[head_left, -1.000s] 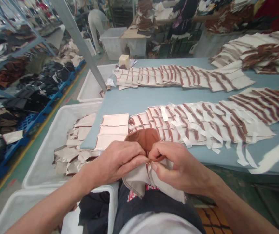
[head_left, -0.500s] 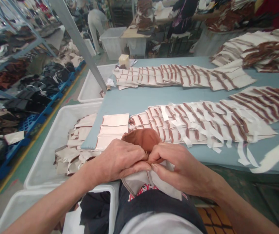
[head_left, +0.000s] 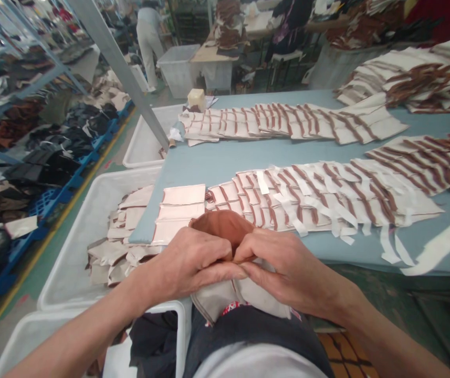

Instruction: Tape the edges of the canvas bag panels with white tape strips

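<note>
Between my two hands is a sewn fabric piece (head_left: 222, 224), brown on its far side and off-white on the side hanging toward my lap. My left hand (head_left: 197, 260) is closed on its folded edge, thumb pressed along the seam. Close against it, my right hand (head_left: 275, 262) pinches the same edge; the fingertips of both hands almost meet. What lies under the fingertips is hidden. Just beyond, a flat off-white stitched panel (head_left: 179, 210) lies at the table's near left corner, beside a row of overlapping panels (head_left: 307, 194) with brown edges.
The blue-topped table (head_left: 205, 160) also bears a far row of panels (head_left: 288, 122) and loose white strips (head_left: 441, 244). White bins (head_left: 65, 252) of cut pieces stand at the left. A grey post (head_left: 126, 68) rises by the table corner. Another person (head_left: 148, 42) stands in the background.
Both hands keep hold of the fabric piece and stay close together; its brown part has shifted slightly left. The view has moved a little. The person in the background stands more upright.
</note>
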Motion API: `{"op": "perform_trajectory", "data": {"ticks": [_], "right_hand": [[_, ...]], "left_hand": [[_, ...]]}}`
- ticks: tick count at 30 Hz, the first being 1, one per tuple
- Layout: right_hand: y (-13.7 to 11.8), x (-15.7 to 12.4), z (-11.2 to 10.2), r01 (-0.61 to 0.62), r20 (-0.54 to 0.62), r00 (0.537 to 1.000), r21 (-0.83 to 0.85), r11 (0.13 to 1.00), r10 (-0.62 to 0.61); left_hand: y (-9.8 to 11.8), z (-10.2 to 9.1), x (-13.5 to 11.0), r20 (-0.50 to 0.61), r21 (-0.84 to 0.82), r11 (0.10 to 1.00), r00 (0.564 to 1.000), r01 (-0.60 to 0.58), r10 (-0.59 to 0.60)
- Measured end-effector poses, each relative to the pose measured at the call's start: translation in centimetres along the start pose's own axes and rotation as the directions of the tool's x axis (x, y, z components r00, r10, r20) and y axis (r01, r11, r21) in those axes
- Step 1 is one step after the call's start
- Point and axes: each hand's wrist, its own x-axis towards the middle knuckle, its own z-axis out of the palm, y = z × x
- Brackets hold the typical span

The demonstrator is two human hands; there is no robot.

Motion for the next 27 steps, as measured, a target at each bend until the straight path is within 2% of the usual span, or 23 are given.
{"op": "perform_trajectory", "data": {"ticks": [3,8,11,14,17,20,24,27], "right_hand": [[-0.1,-0.1,0.0,-0.006,0.004,1.0,-0.024,1.0,0.006],[-0.1,-0.4,-1.2,-0.08,0.077,0.993,-0.071,0.994,0.085],[0.6,-0.6,-2.0,-0.139,0.09,0.985,-0.107,0.984,0.149],[2.0,-0.7,-2.4,-0.16,0.039,0.985,-0.129,0.979,0.166],[4.0,-0.8,-2.1,-0.195,-0.001,0.981,0.04,0.98,0.195],[5.5,-1.2,-1.8,-0.266,0.029,0.963,0.253,0.93,0.267],[5.7,-1.5,-1.9,-0.362,0.052,0.931,0.26,0.895,0.362],[5.5,-1.4,-2.3,-0.416,0.115,0.909,0.284,0.864,0.4]], "left_hand": [[0.1,-0.1,0.3,0.038,-0.022,0.998,0.998,0.054,-0.053],[0.5,0.0,0.6,0.095,-0.054,0.997,0.994,0.058,-0.052],[0.9,0.1,0.7,0.079,0.014,0.998,0.995,0.06,-0.061],[1.3,0.3,0.6,0.037,0.018,0.997,0.997,0.069,-0.069],[1.2,0.7,0.3,0.005,-0.097,0.99,0.994,0.106,-0.106],[0.5,0.9,0.0,0.01,-0.222,0.965,0.99,0.138,-0.14],[-0.6,0.7,-0.6,-0.025,-0.21,0.966,0.987,0.153,-0.162],[-1.3,0.5,-1.1,-0.011,-0.326,0.928,0.981,0.179,-0.193]]}}
